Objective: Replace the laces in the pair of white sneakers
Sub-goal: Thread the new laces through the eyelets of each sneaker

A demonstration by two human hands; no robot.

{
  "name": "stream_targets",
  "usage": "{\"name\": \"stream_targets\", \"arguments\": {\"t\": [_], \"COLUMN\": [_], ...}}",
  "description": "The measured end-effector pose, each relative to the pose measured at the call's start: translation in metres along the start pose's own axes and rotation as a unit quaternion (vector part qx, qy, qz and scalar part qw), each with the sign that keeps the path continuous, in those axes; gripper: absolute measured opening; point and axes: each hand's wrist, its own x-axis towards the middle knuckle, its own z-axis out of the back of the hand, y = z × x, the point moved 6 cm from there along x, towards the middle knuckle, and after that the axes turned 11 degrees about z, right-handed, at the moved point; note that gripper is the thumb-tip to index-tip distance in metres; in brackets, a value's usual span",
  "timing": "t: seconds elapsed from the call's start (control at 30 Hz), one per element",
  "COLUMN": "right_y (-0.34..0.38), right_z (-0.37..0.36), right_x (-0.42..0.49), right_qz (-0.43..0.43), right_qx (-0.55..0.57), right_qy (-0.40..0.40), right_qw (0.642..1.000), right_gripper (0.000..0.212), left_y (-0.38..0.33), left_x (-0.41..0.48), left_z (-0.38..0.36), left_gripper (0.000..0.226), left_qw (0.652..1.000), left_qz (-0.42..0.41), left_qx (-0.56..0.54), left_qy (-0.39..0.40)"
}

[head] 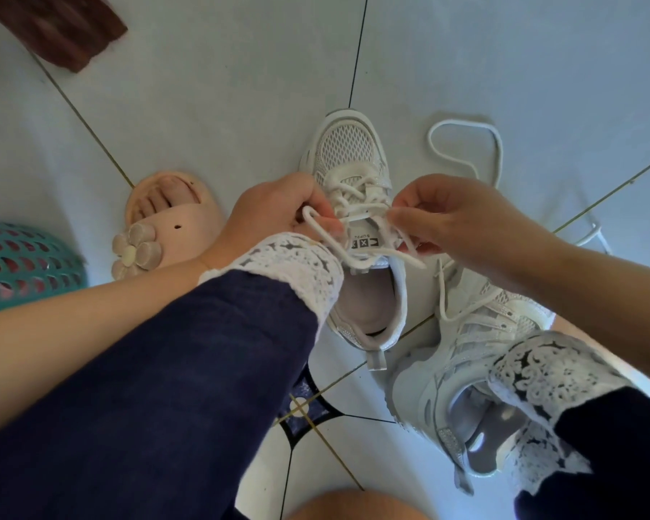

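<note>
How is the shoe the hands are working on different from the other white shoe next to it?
The middle sneaker has both hands on its lace: the left hand and the right hand each pinch a side near the tongue. Nobody holds the right-side sneaker. The middle sneaker points straight away; the right-side sneaker lies angled, partly hidden under a lace-trimmed trouser leg. Both are white with mesh.

Pale glossy floor tiles (211, 88) are stretching across the whole view, with thin dark and brass-coloured grout lines (358, 50) crossing between them. A dark, ornate corner inlay (304, 407) is sitting where four tiles meet near the bottom edge. Soft daylight is reflecting off the tiles. A reddish-brown wooden piece (64, 24) is showing at the top left corner, and a teal perforated plastic basket (19, 264) is resting at the left edge.
</note>
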Motion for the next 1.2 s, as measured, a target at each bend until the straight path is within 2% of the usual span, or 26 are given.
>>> {"name": "stream_targets", "arguments": {"t": [0.1,0.17,0.23,0.27,0.33,0.4,0.47,0.6,0.67,0.77,0.83,0.9,1.0,1.07,1.1,1.2], "right_y": [-0.007,-0.007,-0.003,0.001,0.003,0.000,-0.005,-0.032,-0.041,-0.036,-0.021,0.000,0.022,0.027,0.026,0.012], "right_z": [-0.002,-0.004,-0.006,-0.006,-0.006,0.001,0.021,0.072,0.083,0.060,0.036,0.018,-0.001,-0.007,-0.005,0.022], "right_x": [-0.004,-0.011,-0.014,-0.015,-0.013,-0.011,-0.009,-0.013,-0.017,-0.016,-0.014,-0.012,-0.009,-0.008,-0.009,-0.011], "right_qz": [-0.005,0.027,0.078,0.105,0.132,0.139,0.122,0.007,-0.031,0.015,0.080,0.138,0.202,0.224,0.221,0.144], "right_qx": [0.028,-0.058,-0.198,-0.251,-0.303,-0.306,-0.308,-0.345,-0.345,-0.340,-0.340,-0.313,-0.339,-0.377,-0.374,-0.306], "right_qy": [0.066,0.103,0.109,0.105,0.110,0.103,0.055,-0.041,-0.054,0.027,0.071,0.077,0.087,0.106,0.105,0.046], "right_qw": [0.997,0.993,0.971,0.957,0.937,0.936,0.942,0.938,0.937,0.940,0.934,0.936,0.915,0.892,0.894,0.940], "right_gripper": [0.020,0.027,0.026,0.021,0.003,0.006,0.003,0.005,0.002,0.008,0.031,0.046,0.042,0.034,0.029,0.011], "left_y": [0.008,0.012,0.010,0.008,0.010,0.015,0.012,0.026,0.029,0.019,0.007,-0.004,-0.017,-0.022,-0.023,-0.014], "left_x": [-0.003,-0.003,-0.004,-0.003,0.000,-0.001,-0.003,-0.004,-0.004,-0.002,0.000,0.001,0.001,0.002,0.003,0.004], "left_z": [-0.004,-0.012,-0.017,-0.018,-0.015,-0.008,0.000,0.018,0.018,0.011,0.008,0.006,0.001,0.000,0.001,0.010], "left_gripper": [0.036,0.038,0.023,0.016,0.015,0.014,0.009,0.013,0.015,0.010,0.004,0.011,0.017,0.011,0.008,0.015], "left_qw": [0.995,0.994,0.990,0.989,0.985,0.979,0.985,0.986,0.983,0.985,0.988,0.986,0.973,0.967,0.966,0.971], "left_qz": [0.043,0.063,0.080,0.080,0.103,0.126,0.077,0.080,0.100,0.077,0.036,-0.011,-0.072,-0.098,-0.105,-0.073], "left_qx": [-0.074,-0.027,0.039,0.038,-0.038,-0.095,-0.073,-0.087,-0.098,-0.061,-0.005,0.064,0.159,0.184,0.181,0.155], "left_qy": [0.053,0.088,0.113,0.122,0.130,0.130,0.137,0.116,0.119,0.139,0.150,0.152,0.151,0.147,0.149,0.165]}}
